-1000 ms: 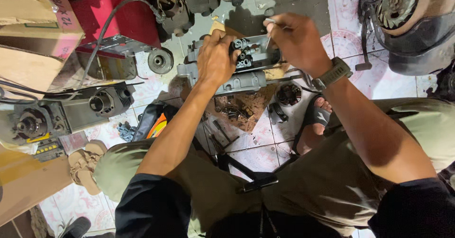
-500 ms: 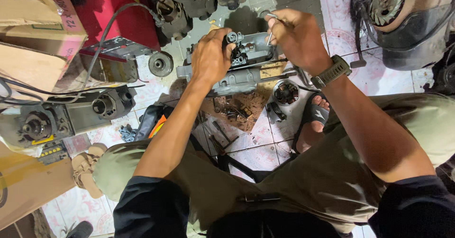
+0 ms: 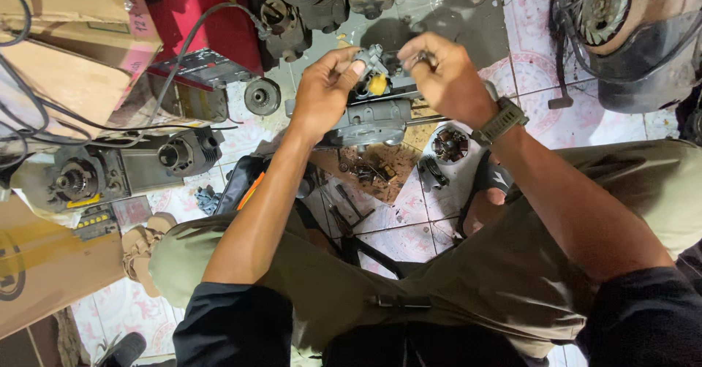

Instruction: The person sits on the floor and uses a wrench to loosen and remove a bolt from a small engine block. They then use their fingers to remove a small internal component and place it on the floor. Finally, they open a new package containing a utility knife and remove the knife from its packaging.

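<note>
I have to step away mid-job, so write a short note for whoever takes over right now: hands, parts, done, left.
Left hand: shut on the small grey metal assembly, held above the grey motor housing.
Right hand: pinching a small dark part beside that assembly.
Loose small parts lie on the tiled floor below; a round wound coil sits by the right wrist.
Done: cannot tell.
Left: small parts on the floor not yet fitted.
</note>
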